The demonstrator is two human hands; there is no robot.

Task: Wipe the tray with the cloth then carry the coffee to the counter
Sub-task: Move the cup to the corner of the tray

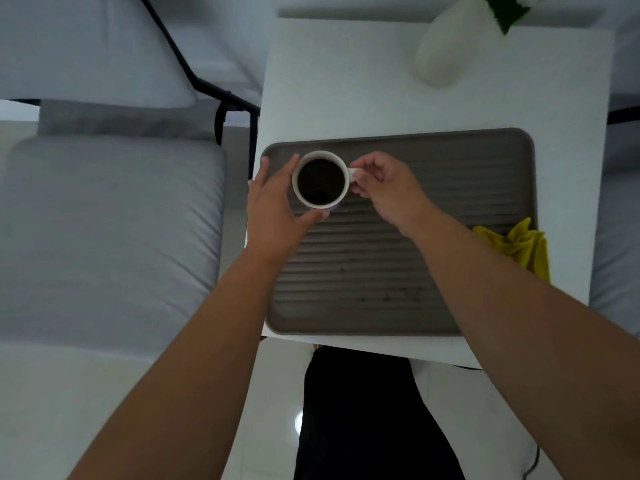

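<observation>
Nearest on the white tabletop [398, 105] lies the grey ribbed tray [450, 188], with small crumbs on its near part. A yellow cloth [519, 245] lies crumpled over its right edge. At the tray's far left corner stands the coffee cup [320, 179]. The right hand [388, 188] pinches its handle; the left hand [277, 199] cups its side with loosely spread fingers. Farther away stands a white vase [446, 46].

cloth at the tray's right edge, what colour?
Yellow. The cloth lies crumpled over the right rim of the grey ridged tray; head view.
</observation>
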